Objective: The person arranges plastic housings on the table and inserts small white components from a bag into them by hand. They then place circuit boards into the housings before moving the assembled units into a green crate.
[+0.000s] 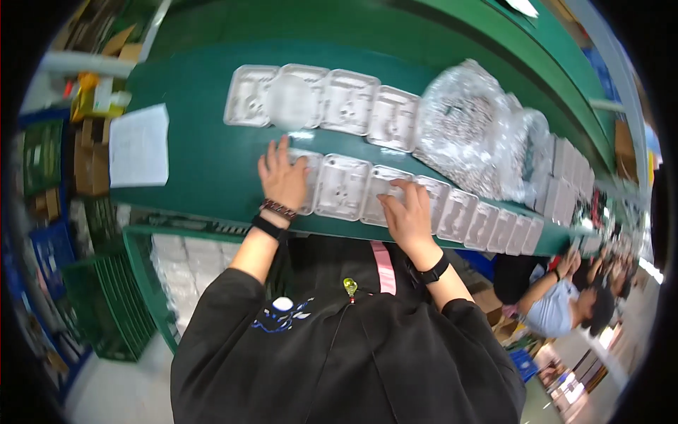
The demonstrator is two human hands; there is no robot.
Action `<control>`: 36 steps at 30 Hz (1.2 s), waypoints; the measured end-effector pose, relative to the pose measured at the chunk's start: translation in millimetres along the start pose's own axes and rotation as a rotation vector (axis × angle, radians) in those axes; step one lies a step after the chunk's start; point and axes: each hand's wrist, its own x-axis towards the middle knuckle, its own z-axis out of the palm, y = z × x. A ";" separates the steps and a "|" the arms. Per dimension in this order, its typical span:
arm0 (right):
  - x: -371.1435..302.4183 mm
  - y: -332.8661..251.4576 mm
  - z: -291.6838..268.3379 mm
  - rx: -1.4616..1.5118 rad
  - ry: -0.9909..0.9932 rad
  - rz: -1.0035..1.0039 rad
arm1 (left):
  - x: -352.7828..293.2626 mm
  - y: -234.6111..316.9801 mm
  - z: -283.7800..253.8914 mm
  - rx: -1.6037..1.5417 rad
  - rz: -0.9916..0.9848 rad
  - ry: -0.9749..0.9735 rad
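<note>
On the green worktable, a near row of white rectangular plastic housings runs off to the right. My left hand [284,175] lies with fingers spread over the leftmost housing [308,194] of that row, covering much of it. Beside it sits another housing [342,189], uncovered. My right hand [409,212] is at a third housing [374,206], thumb and index finger pinched over its inside. Whatever is between those fingertips is too small to make out. Behind runs a far row of similar housings [346,102]; one carries a blurred whitish patch [291,100].
A clear plastic bag [462,116] of small metallic parts lies open behind the right hand. Stacked grey-white pieces [565,169] stand farther right. A paper sheet [139,146] lies at the left. Below the table edge is a green crate [145,283]. A co-worker [558,304] sits at right.
</note>
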 end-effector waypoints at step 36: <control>-240.0 281.3 -189.6 0.128 0.177 0.142 | 233.8 317.1 139.1 0.070 -0.018 -0.379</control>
